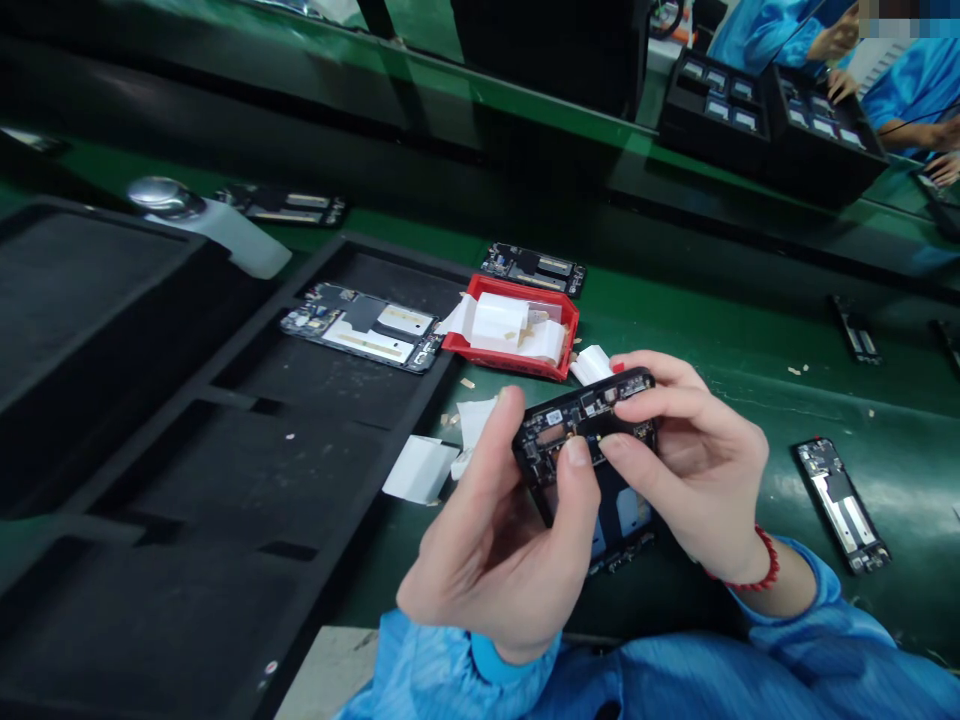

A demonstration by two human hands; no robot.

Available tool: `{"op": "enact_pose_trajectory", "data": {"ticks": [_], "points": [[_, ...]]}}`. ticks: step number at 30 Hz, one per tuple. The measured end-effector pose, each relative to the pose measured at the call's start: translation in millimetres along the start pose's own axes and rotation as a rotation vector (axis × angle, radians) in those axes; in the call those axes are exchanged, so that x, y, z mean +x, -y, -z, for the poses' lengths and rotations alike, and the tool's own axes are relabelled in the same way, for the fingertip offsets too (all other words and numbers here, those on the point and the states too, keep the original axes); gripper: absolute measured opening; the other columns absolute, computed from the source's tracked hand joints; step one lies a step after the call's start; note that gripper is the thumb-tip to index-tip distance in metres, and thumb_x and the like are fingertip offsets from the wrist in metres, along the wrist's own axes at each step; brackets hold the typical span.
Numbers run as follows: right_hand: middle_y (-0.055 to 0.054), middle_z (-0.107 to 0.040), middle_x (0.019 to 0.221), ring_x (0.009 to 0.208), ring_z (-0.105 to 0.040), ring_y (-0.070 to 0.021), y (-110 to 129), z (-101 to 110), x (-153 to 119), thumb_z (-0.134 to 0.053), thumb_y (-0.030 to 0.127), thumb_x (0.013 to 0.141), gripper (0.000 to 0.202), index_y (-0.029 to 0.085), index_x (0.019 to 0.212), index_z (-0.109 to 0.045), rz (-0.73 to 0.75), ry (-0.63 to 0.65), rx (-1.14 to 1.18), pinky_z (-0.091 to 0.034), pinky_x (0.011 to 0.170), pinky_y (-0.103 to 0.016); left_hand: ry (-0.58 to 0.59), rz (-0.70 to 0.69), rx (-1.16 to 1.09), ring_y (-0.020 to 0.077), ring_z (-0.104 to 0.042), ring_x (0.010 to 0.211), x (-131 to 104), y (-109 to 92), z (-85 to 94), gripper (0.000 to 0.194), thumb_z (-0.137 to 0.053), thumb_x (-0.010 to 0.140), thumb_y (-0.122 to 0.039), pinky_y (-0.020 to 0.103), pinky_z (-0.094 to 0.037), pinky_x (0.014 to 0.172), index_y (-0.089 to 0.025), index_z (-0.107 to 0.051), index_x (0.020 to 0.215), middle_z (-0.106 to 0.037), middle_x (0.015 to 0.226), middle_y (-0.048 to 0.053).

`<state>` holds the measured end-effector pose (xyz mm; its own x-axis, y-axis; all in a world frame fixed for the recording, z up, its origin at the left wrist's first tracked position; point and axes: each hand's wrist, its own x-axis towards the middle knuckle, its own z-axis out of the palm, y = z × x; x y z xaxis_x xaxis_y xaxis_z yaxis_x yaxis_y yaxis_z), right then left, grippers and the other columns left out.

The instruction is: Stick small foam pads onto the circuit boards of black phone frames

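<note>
Between my two hands is an opened phone (555, 425), tilted, with its circuit board and dark battery bay facing me. My left hand (517, 540) grips its left edge, the thumb pressed on the board. My right hand (686, 455) holds the upper right corner, with thumb and index finger on the board. My fingers cover parts of the board. Just beyond the phone is a small red bin (574, 330) filled with white paper pieces. White backing papers (421, 470) and tiny tan scraps lie left of my hands.
A black compartment tray (225, 460) at left holds another opened phone (367, 330). More phone assemblies lie on the green table, one behind the bin (532, 268) and one at right (841, 505). A bottle with a metal top (240, 240) stands far left. Co-workers in blue sleeves (772, 35) work beside black trays (765, 120).
</note>
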<state>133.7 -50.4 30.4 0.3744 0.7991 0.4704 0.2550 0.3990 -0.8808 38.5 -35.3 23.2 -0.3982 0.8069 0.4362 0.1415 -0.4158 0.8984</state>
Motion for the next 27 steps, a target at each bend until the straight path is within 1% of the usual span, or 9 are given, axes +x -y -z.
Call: {"op": "enact_pose_trajectory", "data": {"ticks": [3, 7, 11, 15, 17, 19, 22, 23, 27], "points": [[-0.004, -0.074, 0.1, 0.102, -0.072, -0.0193, -7, -3, 4, -0.08, 0.01, 0.078, 0.016, 0.023, 0.081, -0.071, -0.06, -0.044, 0.035, -0.063, 0.091, -0.034, 0.033, 0.04, 0.006, 0.0163, -0.077, 0.063, 1, 2, -1.0, 0.041, -0.08, 0.075, -0.009, 0.023, -0.066, 0.063, -0.024, -0.079, 0.113, -0.083, 0.088, 0.0], [-0.005, -0.073, 0.109, 0.11, -0.071, -0.0182, -14, 2, 7, -0.071, 0.012, 0.087, 0.011, 0.023, 0.088, -0.073, -0.134, 0.01, 0.157, -0.061, 0.096, -0.033, 0.123, 0.153, -0.043, 0.016, -0.077, 0.062, 7, 6, 0.0, 0.039, -0.081, 0.077, -0.011, 0.022, -0.065, 0.06, -0.023, -0.08, 0.114, -0.081, 0.08, -0.001], [-0.006, -0.071, 0.126, 0.117, -0.071, -0.0174, -8, 14, -12, -0.064, 0.01, 0.093, 0.034, 0.028, 0.121, -0.068, -0.168, 0.156, 0.29, -0.063, 0.096, -0.03, 0.158, 0.27, -0.076, 0.0107, -0.071, 0.055, 12, 10, 3.3, 0.033, -0.08, 0.081, -0.013, 0.016, -0.06, 0.052, -0.025, -0.081, 0.112, -0.078, 0.072, -0.004], [-0.006, -0.075, 0.122, 0.089, -0.079, -0.0133, -16, 32, -24, -0.062, 0.008, 0.095, 0.062, 0.034, 0.148, -0.045, -0.233, 0.283, 0.297, -0.067, 0.072, -0.023, 0.243, 0.251, -0.198, 0.0117, -0.075, 0.067, 11, 24, 2.3, 0.034, -0.073, 0.091, -0.019, 0.015, -0.059, 0.057, -0.029, -0.076, 0.123, -0.082, 0.092, 0.0], [-0.005, -0.079, 0.113, 0.079, -0.079, -0.0115, -41, 51, 0, -0.068, 0.01, 0.092, 0.058, 0.031, 0.143, -0.05, -0.224, 0.207, 0.18, -0.065, 0.065, -0.018, 0.344, 0.232, -0.322, 0.0173, -0.079, 0.091, 11, 35, 0.7, 0.043, -0.067, 0.096, -0.024, 0.021, -0.064, 0.076, -0.032, -0.066, 0.138, -0.079, 0.118, 0.004], [-0.009, -0.078, 0.12, 0.085, -0.08, -0.0137, -77, 78, 47, -0.078, 0.016, 0.084, 0.054, 0.024, 0.133, -0.059, -0.138, 0.034, -0.033, -0.064, 0.07, -0.018, 0.382, 0.231, -0.397, 0.0211, -0.076, 0.107, 14, 45, 1.0, 0.049, -0.067, 0.096, -0.025, 0.028, -0.063, 0.091, -0.032, -0.06, 0.144, -0.073, 0.131, 0.008], [-0.009, -0.078, 0.12, 0.094, -0.078, -0.0126, -130, 129, 126, -0.052, 0.029, 0.1, 0.028, 0.012, 0.119, -0.066, -0.164, -0.088, -0.478, -0.057, 0.082, -0.02, 0.352, 0.302, -0.39, 0.02, -0.077, 0.103, 21, 57, 7.1, 0.036, -0.069, 0.093, -0.021, 0.028, -0.063, 0.091, -0.025, -0.07, 0.128, -0.078, 0.115, 0.007], [-0.005, -0.076, 0.121, 0.096, -0.077, -0.0181, -143, 145, 145, -0.046, 0.031, 0.104, 0.035, 0.008, 0.116, -0.068, -0.186, -0.091, -0.532, -0.057, 0.085, -0.024, 0.345, 0.327, -0.375, 0.0192, -0.078, 0.099, 23, 59, 10.2, 0.031, -0.069, 0.092, -0.02, 0.027, -0.063, 0.088, -0.023, -0.072, 0.123, -0.08, 0.107, 0.006], [-0.011, -0.065, 0.129, 0.109, -0.068, -0.0224, -173, 173, 175, -0.065, 0.035, 0.1, 0.034, 0.018, 0.129, -0.062, -0.235, -0.004, -0.763, -0.061, 0.092, -0.045, 0.292, 0.346, -0.334, 0.0161, -0.078, 0.083, 25, 70, 17.9, 0.023, -0.066, 0.09, -0.016, 0.026, -0.064, 0.079, -0.02, -0.075, 0.111, -0.081, 0.09, 0.002]]}}
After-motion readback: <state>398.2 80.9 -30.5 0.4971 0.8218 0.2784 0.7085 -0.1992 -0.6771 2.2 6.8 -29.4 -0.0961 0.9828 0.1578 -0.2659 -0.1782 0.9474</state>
